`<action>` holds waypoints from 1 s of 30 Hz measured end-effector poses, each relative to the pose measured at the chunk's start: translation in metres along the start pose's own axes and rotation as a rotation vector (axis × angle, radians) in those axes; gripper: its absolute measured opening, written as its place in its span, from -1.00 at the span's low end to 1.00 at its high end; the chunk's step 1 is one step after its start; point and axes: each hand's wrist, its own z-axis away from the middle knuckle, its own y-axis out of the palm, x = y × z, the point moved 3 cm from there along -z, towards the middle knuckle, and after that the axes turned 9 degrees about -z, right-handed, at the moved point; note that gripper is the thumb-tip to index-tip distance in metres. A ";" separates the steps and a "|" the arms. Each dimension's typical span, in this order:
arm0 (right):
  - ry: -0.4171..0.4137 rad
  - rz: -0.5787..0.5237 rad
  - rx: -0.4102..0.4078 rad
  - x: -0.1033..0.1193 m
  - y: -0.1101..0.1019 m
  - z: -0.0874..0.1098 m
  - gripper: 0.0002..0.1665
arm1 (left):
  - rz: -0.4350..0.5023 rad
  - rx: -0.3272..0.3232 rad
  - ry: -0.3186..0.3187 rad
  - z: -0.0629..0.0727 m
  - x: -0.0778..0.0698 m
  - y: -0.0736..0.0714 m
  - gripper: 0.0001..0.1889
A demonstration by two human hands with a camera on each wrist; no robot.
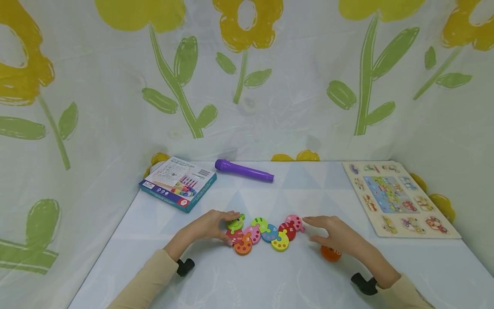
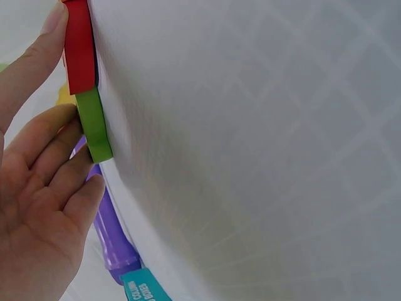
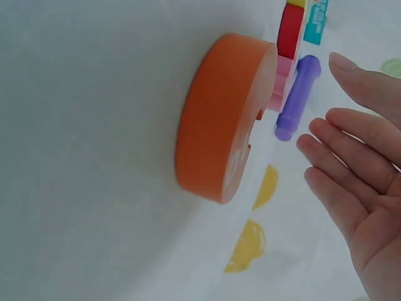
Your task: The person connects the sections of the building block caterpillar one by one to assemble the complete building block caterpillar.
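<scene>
A caterpillar puzzle of several round coloured pieces [image 1: 270, 234] lies joined in a wavy row on the table, its smiling green head [image 1: 235, 222] at the left end. My left hand [image 1: 211, 226] spans that end, fingers at the head and thumb along the red piece [image 2: 79, 47] below it. In the left wrist view, its fingers are loosely bent against the green edge. My right hand [image 1: 334, 232] hovers with fingers apart just right of the pink end piece [image 1: 295, 222], holding nothing. Partly beneath it lies a separate orange piece [image 3: 222, 119], number side up.
A flat boxed set [image 1: 179, 183] stands back left, with a purple tube [image 1: 244, 170] beside it near the back edge. At the right lies a wooden picture board [image 1: 401, 198]. Flower-printed cloth [image 1: 293, 94] closes off the back and sides.
</scene>
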 end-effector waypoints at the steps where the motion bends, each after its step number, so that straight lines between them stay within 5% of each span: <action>1: 0.006 -0.006 -0.003 -0.001 0.000 0.002 -0.41 | -0.004 -0.001 0.002 -0.001 0.000 0.000 -0.16; 9: 0.082 -0.061 -0.013 -0.008 -0.002 0.018 -0.38 | -0.011 0.001 0.010 -0.002 0.002 0.001 -0.16; 30: 0.054 -0.056 -0.009 -0.016 -0.001 0.050 -0.37 | -0.015 -0.009 0.020 -0.001 0.002 0.001 -0.16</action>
